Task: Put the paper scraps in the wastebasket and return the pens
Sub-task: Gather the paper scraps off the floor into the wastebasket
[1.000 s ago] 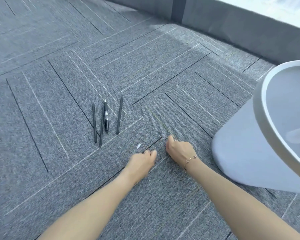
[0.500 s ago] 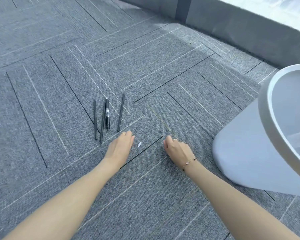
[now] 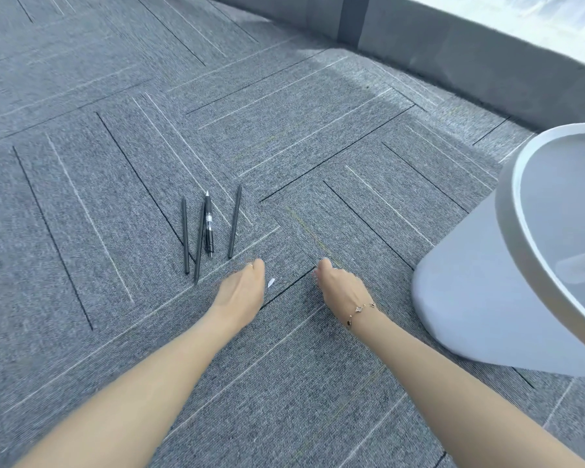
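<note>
Carpet [image 3: 284, 383] holds pens [image 3: 207, 228], a paper scrap [image 3: 271, 283] between both empty hands.

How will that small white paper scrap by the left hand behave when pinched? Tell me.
The paper scrap looks tiny and thin, so probably featherlight and floppy. Lying flat on the ribbed carpet, it may resist pinching and could drift if brushed.

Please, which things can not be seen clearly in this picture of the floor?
- Right hand, head view: its fingers curl under the palm, so anything held is hidden.
- Left hand: fingertips hidden by the hand's back.
- Wastebasket: cut off by the right edge; most of its inside is unseen.
- Paper scrap: too small to tell its shape.
</note>
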### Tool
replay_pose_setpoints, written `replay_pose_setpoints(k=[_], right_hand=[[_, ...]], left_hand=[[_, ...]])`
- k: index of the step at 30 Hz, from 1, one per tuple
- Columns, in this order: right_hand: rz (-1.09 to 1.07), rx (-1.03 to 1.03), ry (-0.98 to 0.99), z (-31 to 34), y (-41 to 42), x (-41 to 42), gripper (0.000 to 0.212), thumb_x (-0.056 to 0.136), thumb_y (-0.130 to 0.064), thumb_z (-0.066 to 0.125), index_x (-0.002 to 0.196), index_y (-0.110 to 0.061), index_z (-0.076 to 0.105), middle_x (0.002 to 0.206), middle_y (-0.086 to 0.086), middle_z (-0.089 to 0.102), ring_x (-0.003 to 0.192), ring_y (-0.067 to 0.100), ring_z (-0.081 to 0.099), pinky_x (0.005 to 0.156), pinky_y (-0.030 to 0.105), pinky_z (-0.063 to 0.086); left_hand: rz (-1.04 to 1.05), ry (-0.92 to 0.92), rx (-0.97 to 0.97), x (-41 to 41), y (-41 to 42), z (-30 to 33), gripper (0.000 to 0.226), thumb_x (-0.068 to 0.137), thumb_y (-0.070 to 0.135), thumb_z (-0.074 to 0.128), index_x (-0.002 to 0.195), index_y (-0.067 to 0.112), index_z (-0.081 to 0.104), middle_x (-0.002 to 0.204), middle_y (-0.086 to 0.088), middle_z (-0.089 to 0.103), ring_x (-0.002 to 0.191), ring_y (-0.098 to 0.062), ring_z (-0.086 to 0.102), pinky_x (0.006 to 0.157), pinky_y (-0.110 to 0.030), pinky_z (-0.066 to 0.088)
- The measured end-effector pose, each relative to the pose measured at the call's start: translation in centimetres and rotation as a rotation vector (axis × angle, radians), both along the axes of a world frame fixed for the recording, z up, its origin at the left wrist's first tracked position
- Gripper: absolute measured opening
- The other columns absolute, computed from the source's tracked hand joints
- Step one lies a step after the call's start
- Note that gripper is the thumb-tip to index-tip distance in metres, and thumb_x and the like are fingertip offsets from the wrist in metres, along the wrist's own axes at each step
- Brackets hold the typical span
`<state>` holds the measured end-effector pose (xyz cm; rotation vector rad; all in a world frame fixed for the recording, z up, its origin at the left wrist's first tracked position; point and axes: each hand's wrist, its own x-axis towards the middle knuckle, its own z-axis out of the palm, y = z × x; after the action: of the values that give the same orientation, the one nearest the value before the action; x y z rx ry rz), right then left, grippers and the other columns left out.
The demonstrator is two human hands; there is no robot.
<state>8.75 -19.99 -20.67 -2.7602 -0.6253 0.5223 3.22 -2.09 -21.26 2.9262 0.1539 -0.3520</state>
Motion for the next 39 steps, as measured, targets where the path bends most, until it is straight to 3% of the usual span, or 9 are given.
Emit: replay_pose_setpoints(k=[3, 8, 12, 17, 19, 23, 28, 34, 39], right_hand=[[-0.082, 0.025, 0.021, 0.2, 0.0, 0.2, 0.021, 0.103, -0.02, 0.025, 0.098, -0.007, 0.04, 0.054, -0.005, 0.036, 0.049, 0.021, 0.044, 0.052, 0.033, 0.037], [-0.15, -0.012, 0.137, 0.8, -0.2, 0.9, 0.028, 0.102, -0.031, 0.017, 0.088, -0.011, 0.031, 0.063, 0.001, 0.043, 0.06, 0.024, 0.047, 0.057, 0.034, 0.038], [-0.199, -0.039, 0.203, 1.1, -0.6, 1.4, 0.027, 0.101, -0.024, 0.019, 0.089, -0.009, 0.039, 0.072, 0.004, 0.045, 0.063, 0.025, 0.046, 0.063, 0.036, 0.039], [-0.292, 0.1, 0.176, 0.8, -1.3, 2.1, 0.04, 0.101, -0.037, 0.018, 0.084, -0.009, 0.043, 0.066, 0.005, 0.048, 0.055, 0.023, 0.047, 0.051, 0.028, 0.037], [-0.299, 0.113, 0.176, 1.0, -1.7, 2.6, 0.039, 0.102, -0.032, 0.02, 0.082, -0.009, 0.045, 0.063, 0.004, 0.047, 0.049, 0.018, 0.044, 0.042, 0.025, 0.032], [-0.243, 0.077, 0.012, 1.8, -2.5, 3.2, 0.045, 0.101, -0.028, 0.02, 0.061, -0.013, 0.035, 0.057, 0.003, 0.046, 0.058, 0.026, 0.045, 0.048, 0.03, 0.029], [-0.187, -0.095, -0.077, 2.1, -3.4, 2.5, 0.049, 0.102, -0.034, 0.021, 0.082, -0.006, 0.057, 0.085, 0.017, 0.067, 0.08, 0.034, 0.062, 0.064, 0.032, 0.034], [0.005, -0.289, -0.043, 1.6, -3.7, 0.1, 0.039, 0.102, -0.032, 0.026, 0.101, -0.003, 0.053, 0.098, 0.015, 0.067, 0.091, 0.032, 0.064, 0.067, 0.034, 0.044], [-0.001, -0.257, 0.066, 0.1, -3.5, -2.2, 0.037, 0.1, -0.042, 0.023, 0.084, -0.011, 0.037, 0.059, -0.001, 0.048, 0.064, 0.025, 0.06, 0.053, 0.031, 0.042]], left_hand=[[-0.051, -0.001, -0.022, 0.0, -0.6, -0.7, 0.024, 0.1, 0.029, 0.03, 0.088, 0.011, 0.041, 0.081, -0.006, 0.055, 0.064, -0.02, 0.061, 0.056, -0.036, 0.055], [-0.046, 0.017, 0.118, 0.3, -1.7, -1.3, 0.037, 0.098, 0.041, 0.024, 0.095, 0.01, 0.043, 0.085, -0.004, 0.058, 0.064, -0.016, 0.062, 0.052, -0.029, 0.055], [-0.113, 0.039, 0.213, 0.8, -1.7, -0.8, 0.03, 0.102, 0.029, 0.022, 0.1, 0.009, 0.044, 0.088, -0.004, 0.061, 0.066, -0.017, 0.066, 0.052, -0.027, 0.054], [-0.151, 0.087, 0.135, 1.8, -1.0, -0.9, 0.029, 0.102, 0.023, 0.023, 0.098, 0.007, 0.047, 0.087, -0.007, 0.063, 0.074, -0.023, 0.067, 0.061, -0.034, 0.057], [-0.14, 0.092, 0.079, 2.1, -0.7, -1.1, 0.029, 0.102, 0.022, 0.025, 0.097, 0.006, 0.049, 0.084, -0.008, 0.063, 0.071, -0.023, 0.065, 0.061, -0.035, 0.056], [-0.11, 0.085, -0.035, 1.2, -0.3, -1.2, 0.027, 0.101, 0.02, 0.028, 0.091, 0.007, 0.049, 0.071, -0.003, 0.055, 0.055, -0.018, 0.05, 0.049, -0.027, 0.042], [-0.075, 0.046, -0.098, -0.9, 0.3, -1.3, 0.023, 0.101, 0.019, 0.031, 0.083, 0.012, 0.043, 0.067, 0.0, 0.049, 0.05, -0.012, 0.044, 0.046, -0.022, 0.038], [-0.051, 0.078, -0.17, -1.7, 1.1, -0.2, 0.024, 0.101, 0.022, 0.025, 0.086, 0.012, 0.041, 0.066, 0.0, 0.047, 0.048, -0.011, 0.041, 0.044, -0.02, 0.036], [-0.038, 0.142, -0.141, -2.0, 1.8, 0.1, 0.022, 0.101, 0.022, 0.026, 0.09, 0.012, 0.042, 0.067, 0.001, 0.045, 0.051, -0.011, 0.039, 0.045, -0.022, 0.036]])
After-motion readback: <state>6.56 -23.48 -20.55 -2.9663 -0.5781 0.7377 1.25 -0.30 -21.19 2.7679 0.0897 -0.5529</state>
